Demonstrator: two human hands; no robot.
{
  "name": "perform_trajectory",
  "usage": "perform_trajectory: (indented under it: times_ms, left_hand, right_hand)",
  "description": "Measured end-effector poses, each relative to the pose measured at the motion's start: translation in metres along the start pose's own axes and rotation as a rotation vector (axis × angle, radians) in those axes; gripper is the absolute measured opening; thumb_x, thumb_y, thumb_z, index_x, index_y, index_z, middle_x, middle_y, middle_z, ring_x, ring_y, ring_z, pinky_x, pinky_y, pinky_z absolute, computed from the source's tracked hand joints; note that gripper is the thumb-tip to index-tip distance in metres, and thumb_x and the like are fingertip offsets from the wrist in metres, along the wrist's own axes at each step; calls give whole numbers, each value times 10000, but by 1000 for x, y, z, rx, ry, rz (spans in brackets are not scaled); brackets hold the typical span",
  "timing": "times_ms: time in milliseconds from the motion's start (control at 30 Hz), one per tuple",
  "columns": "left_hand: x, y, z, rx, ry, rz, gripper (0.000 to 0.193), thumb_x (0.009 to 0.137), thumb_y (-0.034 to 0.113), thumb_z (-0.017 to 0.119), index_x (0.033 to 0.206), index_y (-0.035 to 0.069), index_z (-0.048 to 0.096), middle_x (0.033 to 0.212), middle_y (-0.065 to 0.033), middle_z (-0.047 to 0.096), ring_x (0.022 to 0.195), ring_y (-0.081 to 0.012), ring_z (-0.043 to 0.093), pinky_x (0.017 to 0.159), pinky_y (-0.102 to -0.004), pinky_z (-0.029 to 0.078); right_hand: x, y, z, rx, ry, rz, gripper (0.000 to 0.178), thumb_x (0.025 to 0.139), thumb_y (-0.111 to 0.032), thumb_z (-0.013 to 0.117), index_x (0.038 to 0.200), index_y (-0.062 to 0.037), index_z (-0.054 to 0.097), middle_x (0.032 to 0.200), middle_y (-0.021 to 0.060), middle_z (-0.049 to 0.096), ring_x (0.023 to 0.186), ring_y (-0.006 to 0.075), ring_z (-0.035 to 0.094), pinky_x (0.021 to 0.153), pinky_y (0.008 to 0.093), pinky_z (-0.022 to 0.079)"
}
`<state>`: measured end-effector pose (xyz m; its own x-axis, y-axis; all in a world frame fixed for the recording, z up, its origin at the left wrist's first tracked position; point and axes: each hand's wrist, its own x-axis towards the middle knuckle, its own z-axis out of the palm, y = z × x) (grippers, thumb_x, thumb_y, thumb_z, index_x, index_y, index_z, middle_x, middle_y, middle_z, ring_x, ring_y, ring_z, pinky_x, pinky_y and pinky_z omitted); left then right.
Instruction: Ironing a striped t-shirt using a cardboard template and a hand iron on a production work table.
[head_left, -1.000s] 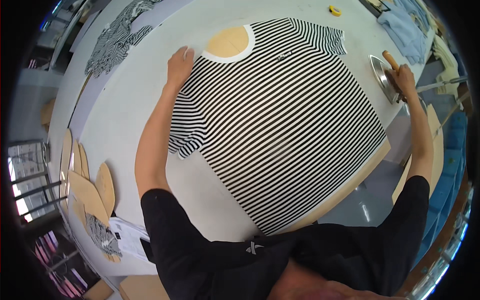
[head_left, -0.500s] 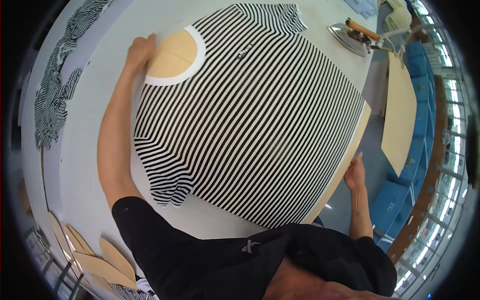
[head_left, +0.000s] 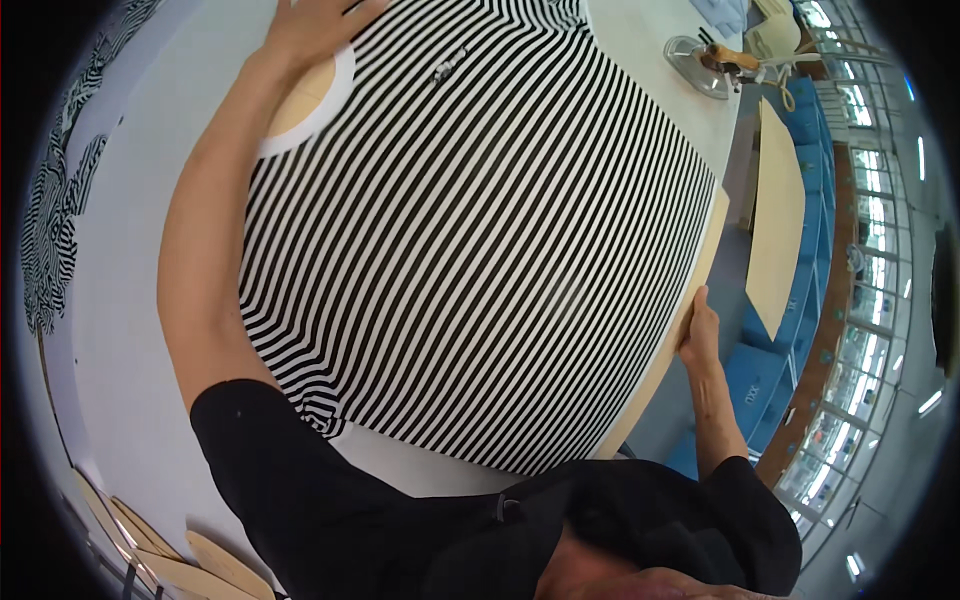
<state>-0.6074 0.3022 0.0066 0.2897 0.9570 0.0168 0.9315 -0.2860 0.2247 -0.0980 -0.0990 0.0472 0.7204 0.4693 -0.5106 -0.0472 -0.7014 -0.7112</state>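
Note:
A black-and-white striped T-shirt with a white neckband lies over a flat tan board on the table. The board shows along the hem at the right and inside the neck opening. My left hand is beside the neckband at the upper left, fingers spread, fingertips over the striped cloth by the shoulder. At the hem side, my right hand grips the board's edge, thumb uppermost; its other fingers are mostly hidden. The near sleeve is bunched beside my left upper arm.
An iron with a wooden handle stands at the table's far right corner. Another tan board and blue boxes are beyond the right edge. Striped cloth lies along the left, and several boards lean at the lower left.
My left hand has moved from the neckline edge onto the cloth past the neckband, fingers now spread. My right hand has closed onto the board's edge. The view has shifted somewhat.

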Motion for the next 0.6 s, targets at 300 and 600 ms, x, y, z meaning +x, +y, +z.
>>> perform_trajectory:
  times_ms: [300, 600]
  left_hand:
    - [-11, 40, -11, -247, -118, 28, 784, 1006, 692, 152, 1558, 173, 354, 1657, -88, 238, 1551, -314, 113, 1250, -556, -63]
    - [15, -9, 30, -17, -84, -6, 716, 1035, 622, 133, 1551, 189, 374, 1654, -46, 258, 1547, -287, 143, 1258, -554, -17]
  right_hand:
    - [3, -3, 6, -17, 211, 5, 576, 1076, -436, 440, 1234, 98, 589, 1156, 234, 659, 936, 273, 694, 762, 350, 568]
    - [-9, -27, 1, -53, 446, -182, 590, 1072, -434, 445, 1264, 110, 570, 1233, 258, 630, 1041, 309, 662, 870, 358, 536]
